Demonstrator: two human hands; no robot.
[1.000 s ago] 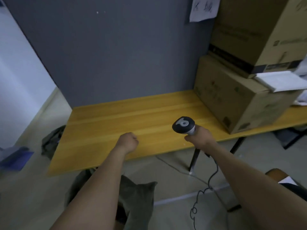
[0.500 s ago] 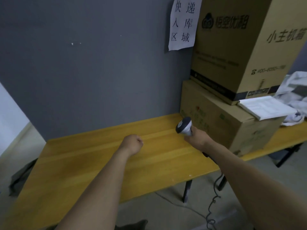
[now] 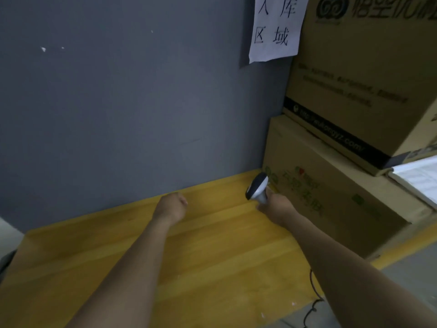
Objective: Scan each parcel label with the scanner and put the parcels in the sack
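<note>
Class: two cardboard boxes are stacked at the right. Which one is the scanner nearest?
The lower box, resting on the table. The scanner in the right hand is level with its side; the upper box sits well above.

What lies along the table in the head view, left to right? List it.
left hand → scanner → right hand → lower cardboard box → white paper stack

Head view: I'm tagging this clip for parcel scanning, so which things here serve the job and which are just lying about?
Job:
- scanner, gripped in right hand
- left hand, fisted, holding nothing
- lower cardboard box
- upper cardboard box

Lying about:
- paper sign on grey wall
- white papers
- wooden table
</note>
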